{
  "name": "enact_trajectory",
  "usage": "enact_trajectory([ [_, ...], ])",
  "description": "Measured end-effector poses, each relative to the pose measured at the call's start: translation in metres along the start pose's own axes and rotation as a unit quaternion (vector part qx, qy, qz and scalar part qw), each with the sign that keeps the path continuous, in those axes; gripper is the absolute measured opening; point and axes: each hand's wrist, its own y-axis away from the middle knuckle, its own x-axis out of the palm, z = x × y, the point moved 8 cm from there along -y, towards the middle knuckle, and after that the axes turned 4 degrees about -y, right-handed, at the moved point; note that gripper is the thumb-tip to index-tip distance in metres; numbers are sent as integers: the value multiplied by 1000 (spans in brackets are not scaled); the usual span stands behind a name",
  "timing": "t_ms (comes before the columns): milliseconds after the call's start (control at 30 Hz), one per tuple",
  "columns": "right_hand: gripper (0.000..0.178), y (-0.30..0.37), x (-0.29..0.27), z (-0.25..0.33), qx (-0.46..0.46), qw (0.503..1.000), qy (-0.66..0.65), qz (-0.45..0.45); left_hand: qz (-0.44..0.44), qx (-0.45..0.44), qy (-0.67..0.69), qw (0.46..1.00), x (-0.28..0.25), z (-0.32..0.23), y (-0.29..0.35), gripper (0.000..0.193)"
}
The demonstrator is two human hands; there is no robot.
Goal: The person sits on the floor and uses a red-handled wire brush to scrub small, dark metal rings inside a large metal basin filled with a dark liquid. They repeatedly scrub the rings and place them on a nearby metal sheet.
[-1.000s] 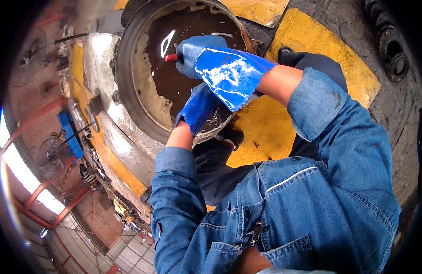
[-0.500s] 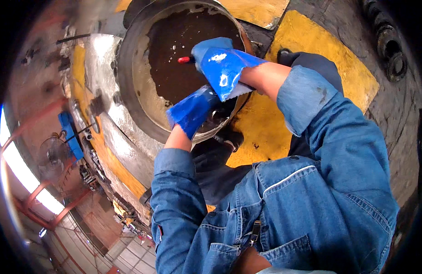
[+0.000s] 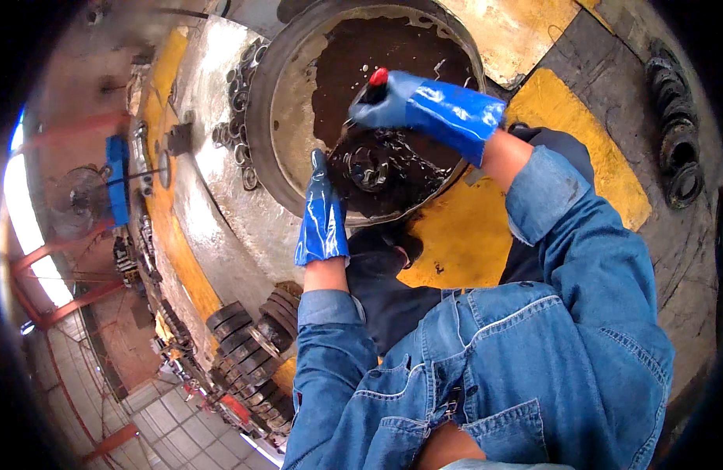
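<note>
Both of my hands wear long blue rubber gloves over a wide round metal basin (image 3: 259, 117) of dark liquid (image 3: 353, 59). In my right hand (image 3: 393, 102), fingers closed, is a black-handled tool with a red end (image 3: 378, 77); its working end cannot be made out. Lower and to the left, my left hand (image 3: 324, 207) grips the near left side of a dark, wet ring-shaped metal part (image 3: 369, 168). The part sits low in the basin, and some of the fingers on it are hidden. Liquid ripples and splashes to its right.
Several small metal rings (image 3: 240, 102) lie on the metal sheet left of the basin. Stacked dark discs (image 3: 244, 345) stand at lower left. Yellow boards (image 3: 580, 133) cover floor at right, with a row of dark rings (image 3: 678, 149) beyond. A fan (image 3: 83, 196) stands far left.
My right hand has turned and lifted the red-ended tool, which pointed left before. My left hand has shifted to the ring part's left side, and the part now shows. The view has swung left.
</note>
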Motion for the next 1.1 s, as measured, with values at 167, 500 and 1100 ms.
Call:
enact_trajectory([
  [167,33,23,31,37,-65,996,-32,54,-14,0,21,1000,-9,7,-3,46],
  [500,45,-6,40,6,-47,979,-199,21,-16,8,5,1000,-20,10,-5,50],
  [1100,45,3,44,-8,43,996,-24,-73,-3,10,-204,979,15,5,18,62],
])
